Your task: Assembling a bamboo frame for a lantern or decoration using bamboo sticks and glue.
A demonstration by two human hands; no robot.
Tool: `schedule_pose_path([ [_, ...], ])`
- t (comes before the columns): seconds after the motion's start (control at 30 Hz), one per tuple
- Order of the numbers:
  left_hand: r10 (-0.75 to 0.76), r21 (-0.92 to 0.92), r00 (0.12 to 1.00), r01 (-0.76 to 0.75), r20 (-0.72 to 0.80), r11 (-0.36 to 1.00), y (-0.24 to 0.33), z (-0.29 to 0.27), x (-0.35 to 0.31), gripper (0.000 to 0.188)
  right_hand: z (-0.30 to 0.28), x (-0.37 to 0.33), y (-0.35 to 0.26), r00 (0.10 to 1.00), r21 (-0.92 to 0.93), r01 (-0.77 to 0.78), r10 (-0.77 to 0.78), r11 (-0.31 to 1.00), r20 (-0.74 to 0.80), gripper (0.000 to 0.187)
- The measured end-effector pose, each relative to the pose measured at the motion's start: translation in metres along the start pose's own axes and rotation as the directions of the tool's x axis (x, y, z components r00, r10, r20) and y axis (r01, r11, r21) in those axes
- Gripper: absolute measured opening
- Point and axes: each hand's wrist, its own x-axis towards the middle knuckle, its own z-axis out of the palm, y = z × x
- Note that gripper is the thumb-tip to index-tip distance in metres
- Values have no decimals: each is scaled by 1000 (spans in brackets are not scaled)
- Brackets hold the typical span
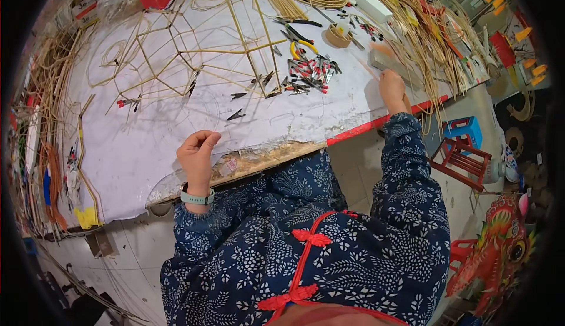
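Near the table's front edge, my left hand [197, 152] hovers with thumb and forefinger pinched together. Whatever those fingers hold, if anything, is too fine to see. Farther right, my right hand [392, 90] is closed above the table beside a grey-brown block [388, 67]. A thin, pale line runs from near its fingertips toward the upper left, but I cannot tell what it is. Beyond my left hand stands a frame of thin bamboo-like strips [203, 51], with small clips at some joints. Two loose black clips [236, 114] lie between the frame and my left hand.
A heap of red and black clips [312, 74] lies right of the frame, beside yellow-handled pliers [303, 48] and a tape roll [338, 35]. Bundled strips [412, 26] cover the right side. The front edge [271, 161] is worn. A red stool [461, 161] stands below right.
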Motion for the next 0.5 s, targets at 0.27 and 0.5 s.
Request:
schedule_pose_path([
  [0.27,90,-91,991,-99,-98,991,2,8,2,37,-8,1,10,999,149,-42,46,988,-24,17],
  [0.5,114,-108,992,-107,56,988,-19,-13,10,33,-20,-10,11,992,363,-128,125,923,32,16],
])
